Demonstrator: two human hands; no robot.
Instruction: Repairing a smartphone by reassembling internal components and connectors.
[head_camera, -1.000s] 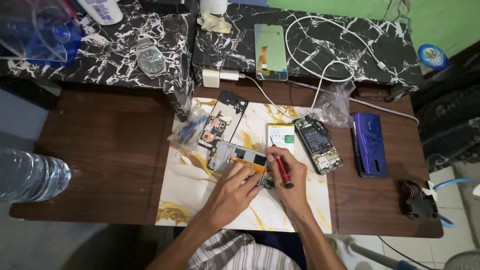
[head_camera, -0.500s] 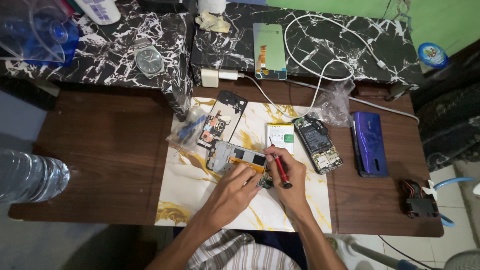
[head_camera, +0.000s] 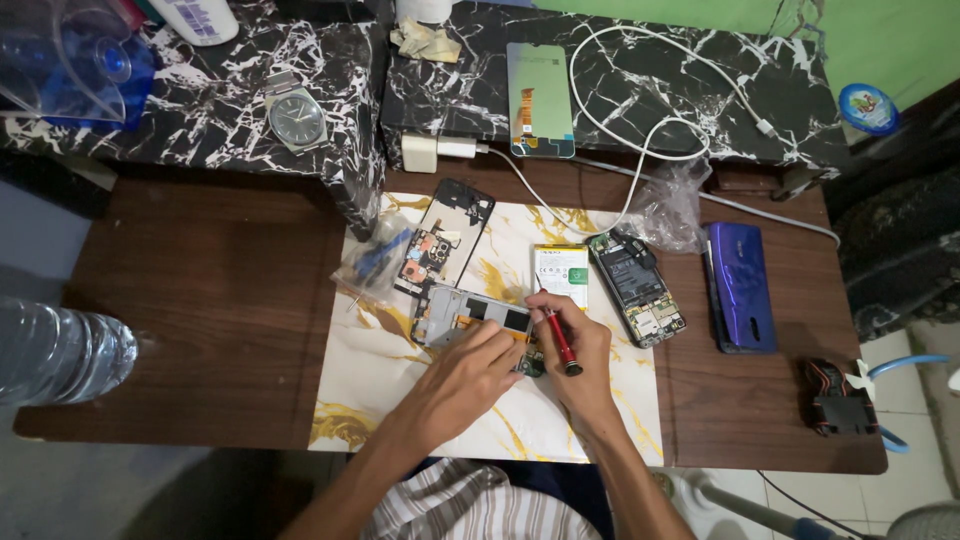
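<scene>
Nearest: striped cloth over the person's lap, both forearms reaching up onto the white-and-gold marbled work mat (head_camera: 380, 380), which lies on the dark brown wooden surface (head_camera: 200, 300).

Right hand (head_camera: 578, 350): grip closed around a red-handled screwdriver (head_camera: 558, 340), pencil-style, its upper end at the lower edge of the grey phone mid-frame (head_camera: 470, 315). Left hand (head_camera: 470, 372): fingers pressed together on the lower edge of that frame, pinning it flat to the mat. A small green circuit board (head_camera: 531, 362) sits between the two hands, touching the frame edge. Frame is mid-mat, just beside both hands.

Next out on the mat: black phone back frame with orange and blue parts (head_camera: 445, 238), tilted, above the grey frame; clear plastic bag holding a blue tool (head_camera: 375, 262) to its left; white flat battery with green label (head_camera: 560, 275) just right of the frame; opened phone body with exposed board (head_camera: 635, 288) beside the battery.

Off the mat, right: purple phone back cover (head_camera: 740, 285), then a black-and-orange bundled part (head_camera: 838, 398) near the surface corner. Far left edge: clear plastic water bottle (head_camera: 60, 355) lying on its side.

Farthest, on the black marble-pattern raised shelf (head_camera: 680, 110): phone display panel face down (head_camera: 540, 100), white coiled cable (head_camera: 650, 90), white charger block (head_camera: 420, 152), metal wristwatch (head_camera: 297, 117), crumpled clear plastic (head_camera: 672, 205) at the shelf's foot.
</scene>
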